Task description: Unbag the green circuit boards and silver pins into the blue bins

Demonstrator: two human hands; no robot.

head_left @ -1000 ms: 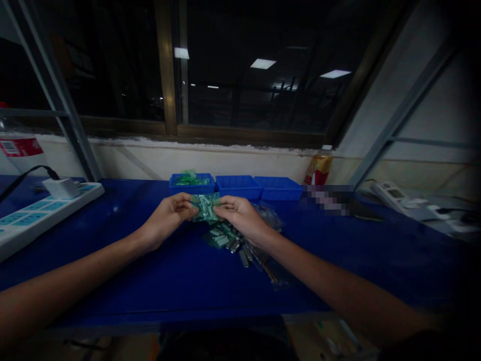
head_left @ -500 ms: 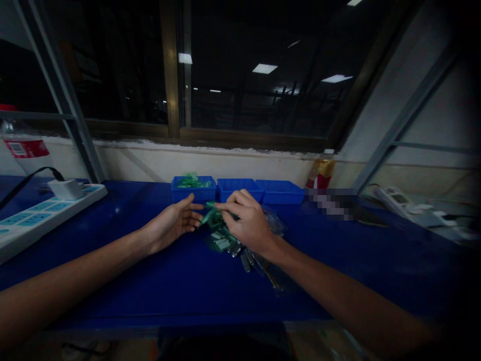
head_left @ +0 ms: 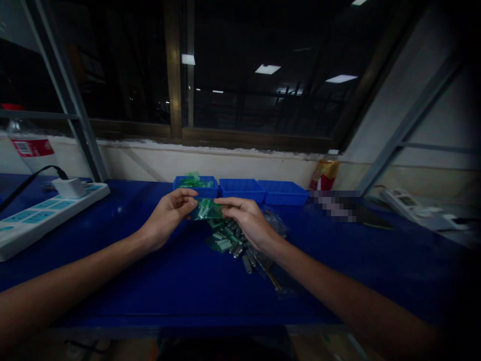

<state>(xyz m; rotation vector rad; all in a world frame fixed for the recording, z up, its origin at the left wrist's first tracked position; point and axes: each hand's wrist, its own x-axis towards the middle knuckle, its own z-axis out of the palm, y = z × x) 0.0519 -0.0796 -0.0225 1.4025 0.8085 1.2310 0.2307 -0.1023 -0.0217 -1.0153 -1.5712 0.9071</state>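
Between my two hands a small green plastic bag (head_left: pixel 208 209) is stretched out, with pale strip-like pieces showing inside it. My left hand (head_left: pixel 171 213) pinches its left edge between thumb and fingers. At the other edge my right hand (head_left: pixel 248 218) grips the bag with its fingertips. Just below lies a pile of small bagged parts (head_left: pixel 235 243), some green and some clear, with metallic pieces; my right hand covers part of it. Behind the hands stands the left blue bin (head_left: pixel 195 192), holding similar green bags.
Two more blue bins, the middle bin (head_left: pixel 241 191) and the right bin (head_left: pixel 285 194), stand along the wall. A white power strip (head_left: pixel 56 215) lies at left, near a bottle (head_left: pixel 32 145). A red and gold packet (head_left: pixel 325 174) stands at the back right.
My left hand has gone from spread fingers to a pinch on the green bag. The bag now lies flat between both hands, a little above the pile.
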